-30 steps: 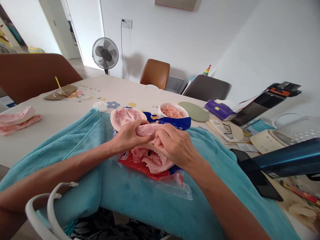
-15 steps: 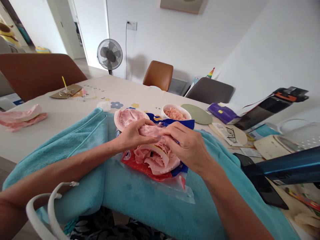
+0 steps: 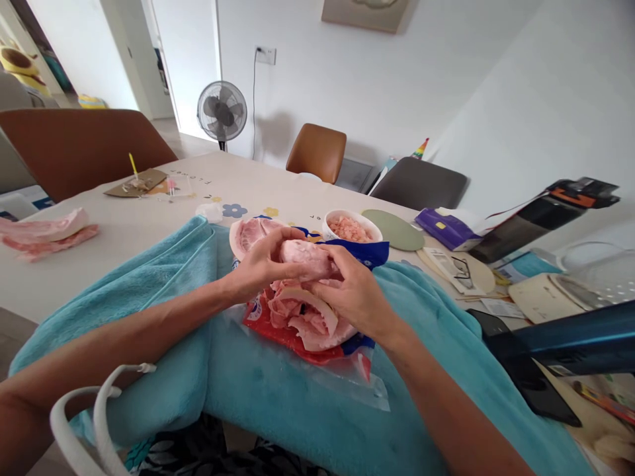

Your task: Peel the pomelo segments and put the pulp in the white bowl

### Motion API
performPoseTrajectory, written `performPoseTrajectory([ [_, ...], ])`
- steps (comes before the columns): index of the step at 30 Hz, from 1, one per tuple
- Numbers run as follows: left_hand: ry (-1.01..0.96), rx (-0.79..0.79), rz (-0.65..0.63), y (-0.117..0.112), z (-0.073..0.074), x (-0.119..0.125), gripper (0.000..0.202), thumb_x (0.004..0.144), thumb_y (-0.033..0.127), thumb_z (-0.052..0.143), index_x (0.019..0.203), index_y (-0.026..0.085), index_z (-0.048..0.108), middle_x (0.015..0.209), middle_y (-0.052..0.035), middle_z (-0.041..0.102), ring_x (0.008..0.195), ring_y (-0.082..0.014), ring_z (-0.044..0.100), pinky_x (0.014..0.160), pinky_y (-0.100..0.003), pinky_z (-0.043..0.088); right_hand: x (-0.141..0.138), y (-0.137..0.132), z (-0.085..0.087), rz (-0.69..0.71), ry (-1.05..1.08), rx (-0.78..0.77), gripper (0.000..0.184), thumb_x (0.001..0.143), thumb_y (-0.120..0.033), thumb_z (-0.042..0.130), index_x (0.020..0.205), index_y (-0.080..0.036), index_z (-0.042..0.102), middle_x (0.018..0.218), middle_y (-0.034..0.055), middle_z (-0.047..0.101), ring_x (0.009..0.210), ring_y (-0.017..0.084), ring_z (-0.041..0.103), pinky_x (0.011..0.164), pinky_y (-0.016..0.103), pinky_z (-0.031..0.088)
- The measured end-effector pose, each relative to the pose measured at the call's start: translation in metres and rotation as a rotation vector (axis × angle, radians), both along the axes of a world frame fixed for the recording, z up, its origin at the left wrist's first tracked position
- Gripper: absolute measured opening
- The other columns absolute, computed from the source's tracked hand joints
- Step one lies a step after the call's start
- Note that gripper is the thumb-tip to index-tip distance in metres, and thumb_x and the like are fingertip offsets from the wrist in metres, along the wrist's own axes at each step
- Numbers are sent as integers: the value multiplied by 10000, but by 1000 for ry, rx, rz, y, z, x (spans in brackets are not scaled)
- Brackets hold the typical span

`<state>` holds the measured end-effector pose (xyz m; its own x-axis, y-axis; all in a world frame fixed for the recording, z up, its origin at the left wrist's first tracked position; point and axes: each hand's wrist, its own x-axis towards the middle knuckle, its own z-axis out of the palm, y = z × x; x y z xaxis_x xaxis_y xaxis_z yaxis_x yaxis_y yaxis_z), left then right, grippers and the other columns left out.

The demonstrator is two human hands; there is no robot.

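No legible text anywhere.

The left hand (image 3: 258,268) and right hand (image 3: 354,297) are bare, with slender fingers. Behind them run two long, lean forearms (image 3: 149,330), uncovered up to the picture's edge. Below the hands shows dark cloth with a pale leaf print (image 3: 198,453), seemingly the person's garment.

fluffy cloth towel (image 3: 307,410), seemingly glossy plastic bag (image 3: 347,377)

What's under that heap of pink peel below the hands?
A red and blue plastic bag lies under the peel heap, with a teal towel beneath. The peel hides the bag's middle. The left hand and right hand grip a pink fruit segment above.
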<state>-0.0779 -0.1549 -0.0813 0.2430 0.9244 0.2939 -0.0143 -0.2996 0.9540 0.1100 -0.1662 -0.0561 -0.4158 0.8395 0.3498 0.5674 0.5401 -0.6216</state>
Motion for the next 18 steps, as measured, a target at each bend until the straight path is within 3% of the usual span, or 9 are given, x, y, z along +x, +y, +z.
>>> performPoseTrajectory([
  [3,-191,-125,-122,-1,-3,4,551,702,356,760,1189,177,575,1091,-93,686,1015,-261,653,844,-388,551,-11,-4,-9,-88,183,53,361,765,-305,694,1075,-208,537,1059,68,662,922,205,649,774,354,542],
  [7,-218,-228,-180,-5,-4,8,509,706,395,765,1146,184,619,1037,-84,715,937,-254,681,781,-367,568,-17,-9,-12,-103,254,86,275,800,-250,656,1046,-220,536,1055,68,664,929,198,644,770,348,544],
  [13,-274,-220,-213,-5,-4,9,422,708,326,779,1085,205,633,1004,-54,727,958,-238,685,805,-343,561,-3,-9,12,-71,47,123,329,717,-186,666,1039,-203,600,1136,82,640,1083,242,603,916,418,504],
  [18,-161,-173,-175,-4,-4,9,418,701,367,781,1060,207,637,947,-48,730,934,-249,686,755,-348,572,1,-12,21,-61,163,133,178,793,-204,624,969,-215,646,989,35,671,869,165,651,756,315,550],
])
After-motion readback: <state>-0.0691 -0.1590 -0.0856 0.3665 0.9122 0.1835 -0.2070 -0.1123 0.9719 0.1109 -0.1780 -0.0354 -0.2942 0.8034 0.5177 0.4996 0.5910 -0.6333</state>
